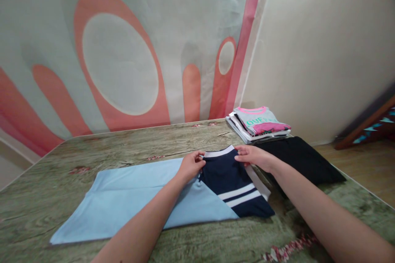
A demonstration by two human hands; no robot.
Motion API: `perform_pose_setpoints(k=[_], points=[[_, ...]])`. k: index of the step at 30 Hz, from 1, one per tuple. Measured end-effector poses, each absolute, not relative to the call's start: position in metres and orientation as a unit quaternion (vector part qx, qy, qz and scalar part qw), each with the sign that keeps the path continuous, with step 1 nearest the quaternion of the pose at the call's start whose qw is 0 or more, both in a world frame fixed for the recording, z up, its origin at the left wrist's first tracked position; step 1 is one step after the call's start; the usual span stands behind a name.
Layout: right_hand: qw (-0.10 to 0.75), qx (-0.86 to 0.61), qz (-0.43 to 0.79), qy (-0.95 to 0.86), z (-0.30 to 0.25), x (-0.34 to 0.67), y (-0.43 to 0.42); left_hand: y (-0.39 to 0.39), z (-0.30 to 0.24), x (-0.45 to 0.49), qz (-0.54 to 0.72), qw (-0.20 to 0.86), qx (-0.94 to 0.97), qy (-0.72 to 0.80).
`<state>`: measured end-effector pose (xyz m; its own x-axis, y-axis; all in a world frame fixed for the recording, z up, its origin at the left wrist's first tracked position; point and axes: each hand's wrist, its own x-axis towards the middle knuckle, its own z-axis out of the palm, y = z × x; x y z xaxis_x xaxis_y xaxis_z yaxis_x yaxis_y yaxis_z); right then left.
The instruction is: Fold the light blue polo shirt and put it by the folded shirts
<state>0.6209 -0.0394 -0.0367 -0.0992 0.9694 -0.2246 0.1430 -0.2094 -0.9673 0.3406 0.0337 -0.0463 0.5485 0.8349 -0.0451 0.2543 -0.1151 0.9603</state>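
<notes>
A light blue shirt [129, 199] with a navy top part and white stripes [234, 187] lies flat on the table [123, 144], its collar end toward the right. My left hand [191, 165] is closed, pinching the white-trimmed collar edge at its left side. My right hand [254, 156] grips the same collar edge at its right side, fingers curled over the fabric. Both forearms reach in from the bottom of the view.
A stack of folded clothes [259, 125], topped by a grey and pink shirt, sits at the table's far right corner. A black garment [304, 162] lies beside it, near the right edge. A patterned wall hanging [123, 49] stands behind the table.
</notes>
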Motion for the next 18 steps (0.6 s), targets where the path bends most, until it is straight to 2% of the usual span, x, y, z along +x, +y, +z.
perform_pose_setpoints(k=[2, 6, 8, 15, 18], points=[[0.378, -0.56, 0.509, -0.533, -0.041, 0.619, -0.043, 0.034, -0.049, 0.341, 0.282, 0.533, 0.691, 0.398], [0.404, -0.634, 0.326, -0.573, -0.059, 0.612, -0.048, 0.033, -0.047, 0.34, 0.289, 0.528, 0.685, 0.411], [0.407, -0.647, 0.278, -0.582, -0.066, 0.61, -0.052, 0.03, -0.043, 0.339, 0.286, 0.526, 0.685, 0.417], [0.374, -0.613, 0.382, -0.582, -0.064, 0.618, -0.057, 0.018, -0.035, 0.342, 0.263, 0.544, 0.682, 0.412], [0.363, -0.619, 0.387, -0.579, -0.061, 0.619, -0.057, 0.019, -0.036, 0.342, 0.26, 0.561, 0.675, 0.404]])
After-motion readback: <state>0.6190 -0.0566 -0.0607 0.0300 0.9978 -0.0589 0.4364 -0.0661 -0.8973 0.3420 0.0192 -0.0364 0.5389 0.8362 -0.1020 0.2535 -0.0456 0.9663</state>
